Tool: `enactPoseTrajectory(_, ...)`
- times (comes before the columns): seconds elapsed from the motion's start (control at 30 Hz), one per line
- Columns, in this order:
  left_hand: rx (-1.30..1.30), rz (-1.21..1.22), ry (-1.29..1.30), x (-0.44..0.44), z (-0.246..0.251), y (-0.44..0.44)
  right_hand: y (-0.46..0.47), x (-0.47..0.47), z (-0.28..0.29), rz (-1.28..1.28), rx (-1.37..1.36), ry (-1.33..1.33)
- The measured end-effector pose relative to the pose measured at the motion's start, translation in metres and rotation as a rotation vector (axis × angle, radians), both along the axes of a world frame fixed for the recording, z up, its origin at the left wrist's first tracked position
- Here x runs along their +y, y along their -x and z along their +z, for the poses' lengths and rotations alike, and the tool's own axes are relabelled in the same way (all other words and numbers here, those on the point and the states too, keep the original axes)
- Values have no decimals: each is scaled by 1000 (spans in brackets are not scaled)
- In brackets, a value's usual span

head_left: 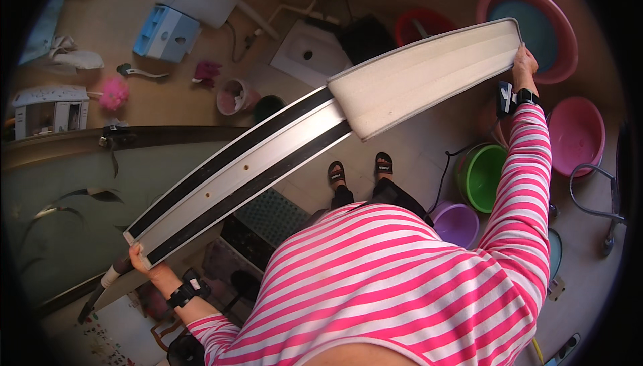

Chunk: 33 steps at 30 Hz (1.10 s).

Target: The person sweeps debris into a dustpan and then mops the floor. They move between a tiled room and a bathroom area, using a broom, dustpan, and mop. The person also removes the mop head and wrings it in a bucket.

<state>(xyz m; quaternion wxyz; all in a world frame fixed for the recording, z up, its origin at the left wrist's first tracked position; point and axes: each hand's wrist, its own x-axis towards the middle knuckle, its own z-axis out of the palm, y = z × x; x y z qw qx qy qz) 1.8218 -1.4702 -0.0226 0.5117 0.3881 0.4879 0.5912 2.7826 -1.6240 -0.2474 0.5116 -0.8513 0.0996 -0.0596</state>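
A long flat mop head spans the view diagonally in front of me. Its metal plate [271, 151] carries two black strips and two small holes. A cream-coloured mop pad [427, 69] with grey edging lies over the plate's upper right part, leaving the lower left part bare. My left hand [148, 264] grips the bare end of the plate at the lower left. At the upper right, my right hand [524, 62] holds the pad's far end, where its fingers are partly hidden.
A frosted door [125, 170] stands at the left. A squat toilet [314, 52] is set in the floor ahead. Around my right arm are a pink basin [577, 137], a green bucket [482, 177], a purple bucket [456, 223] and a large basin [567, 29] with bluish contents.
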Motion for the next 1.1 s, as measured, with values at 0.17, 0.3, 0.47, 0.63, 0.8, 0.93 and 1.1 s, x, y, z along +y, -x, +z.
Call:
enactPoseTrajectory(0.17, 33, 28, -17, 4, -11, 39, -32, -14, -4, -79, -38, 35)
enactPoseTrajectory(0.3, 15, 99, 18, 5, 13, 68, -82, -80, -13, -172, 38, -389)
enactPoseTrajectory(0.47, 87, 446, -7, -19, 34, 75, -87, -158, 26, 189, 112, -407)
enactPoseTrajectory(0.63, 70, 442, 79, -9, -12, 51, -50, -125, -49, 349, -78, -21)
enactPoseTrajectory(0.8, 57, 317, 92, -3, -67, 6, 24, -84, -65, 372, -206, 46)
enactPoseTrajectory(0.93, 185, 307, 105, -11, -88, -37, 54, -69, -26, 483, -127, -230)
enactPoseTrajectory(1.1, 412, 174, 250, -16, -97, -68, 56, -62, -19, 564, -204, -121)
